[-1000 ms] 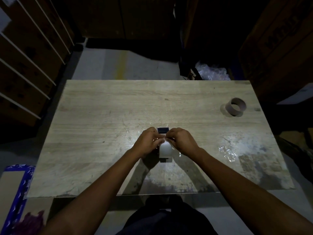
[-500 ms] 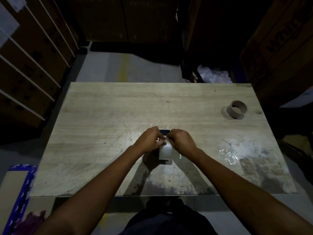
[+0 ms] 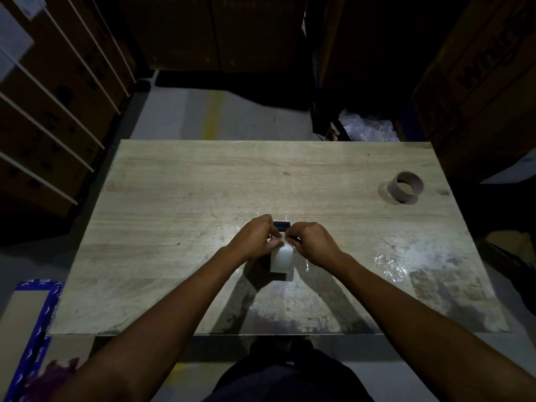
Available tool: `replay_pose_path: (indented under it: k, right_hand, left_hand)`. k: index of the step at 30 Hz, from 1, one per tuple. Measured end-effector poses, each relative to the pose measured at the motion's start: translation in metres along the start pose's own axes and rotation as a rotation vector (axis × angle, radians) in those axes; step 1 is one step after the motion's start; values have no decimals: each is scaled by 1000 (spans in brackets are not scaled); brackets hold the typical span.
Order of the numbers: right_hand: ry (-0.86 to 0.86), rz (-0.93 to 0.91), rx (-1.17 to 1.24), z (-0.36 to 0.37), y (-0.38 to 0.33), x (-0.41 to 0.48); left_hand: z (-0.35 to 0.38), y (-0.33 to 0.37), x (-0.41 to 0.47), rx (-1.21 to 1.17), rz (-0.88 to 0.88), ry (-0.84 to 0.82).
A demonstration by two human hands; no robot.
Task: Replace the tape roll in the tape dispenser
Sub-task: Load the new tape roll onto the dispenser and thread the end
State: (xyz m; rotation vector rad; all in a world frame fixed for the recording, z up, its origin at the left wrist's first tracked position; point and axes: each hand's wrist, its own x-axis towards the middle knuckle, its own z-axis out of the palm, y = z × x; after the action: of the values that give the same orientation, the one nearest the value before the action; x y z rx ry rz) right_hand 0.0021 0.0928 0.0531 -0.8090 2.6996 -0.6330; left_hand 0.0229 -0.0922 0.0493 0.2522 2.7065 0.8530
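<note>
Your left hand and right hand curl shut around the tape dispenser, fingertips pinched at the top of the new tape roll between them, probably feeding its free end forward. Far off to your right hand's outer side sits the empty core, apparently discarded.

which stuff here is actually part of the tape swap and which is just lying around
In the job:
- tape dispenser, under both hands
- white tape roll in it
- left hand, right hand
- empty cardboard core, apart at the far right

Lying about:
- crumpled clear plastic on the table
- bubble wrap behind it
</note>
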Motion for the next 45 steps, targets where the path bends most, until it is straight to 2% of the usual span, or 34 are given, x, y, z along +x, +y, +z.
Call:
replay_pose_path:
  k: [14,20,24,29,36,45]
  right_hand:
    - [-4,69,-16,-1,-9,3]
    - [-26,2,-8,0,-8,-6]
    - [17,-20,-8,3,-7,-15]
    - [48,16,-69,6,-9,-14]
    - [8,42,-131,10,-13,-8]
    - [30,149,-38,16,-14,-7]
  left_hand:
    - [0,4,1,-42,20,54]
    - [5,1,-2,-35,25,95]
    - [9,2,-4,-14,27,114]
    - [9,-2,-11,-28,53,62]
    - [0,2,-10,14,80,30]
    - [7,5,-14,129,106,65]
